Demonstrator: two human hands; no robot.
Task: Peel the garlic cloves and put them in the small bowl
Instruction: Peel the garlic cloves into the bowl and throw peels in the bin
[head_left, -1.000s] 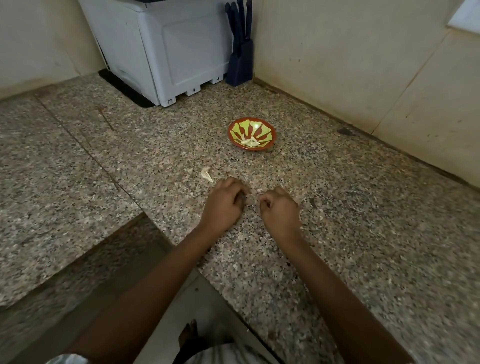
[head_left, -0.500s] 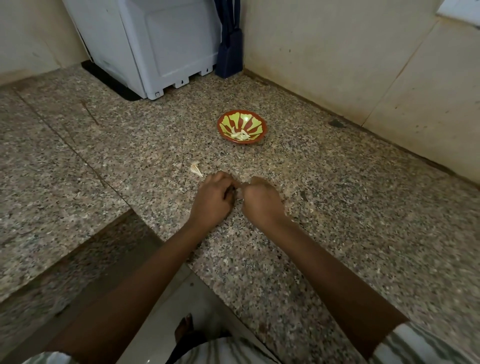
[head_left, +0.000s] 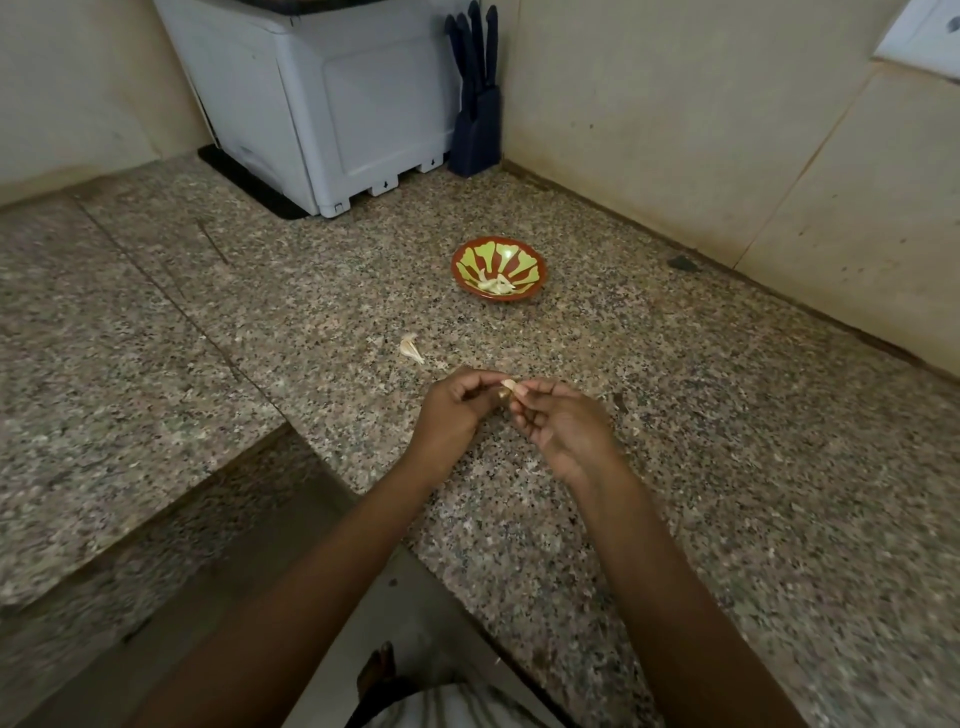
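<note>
1. Both my hands pinch one garlic clove (head_left: 508, 385) between them. My left hand (head_left: 452, 410) curls its fingers around the near end and my right hand (head_left: 563, 421) nips the pale tip with thumb and fingertips, just above the granite counter (head_left: 675, 415).
2. I judge the clove light and firm, with dry, brittle, papery skin and slick flesh beneath. It seems best to steady the fat body and pick at the pointed tip with a nail, without squeezing hard enough to bruise it.
3. Just beyond my left hand a pale piece of garlic (head_left: 410, 347) lies on the counter; whether it is a clove or shed skin I cannot tell.
4. Farther on stands the small bowl (head_left: 540, 273), red and green, with a few pale peeled pieces (head_left: 496, 285) inside.
5. At the back wall a knife block (head_left: 475, 130) stands beside a white appliance (head_left: 337, 114).
</note>
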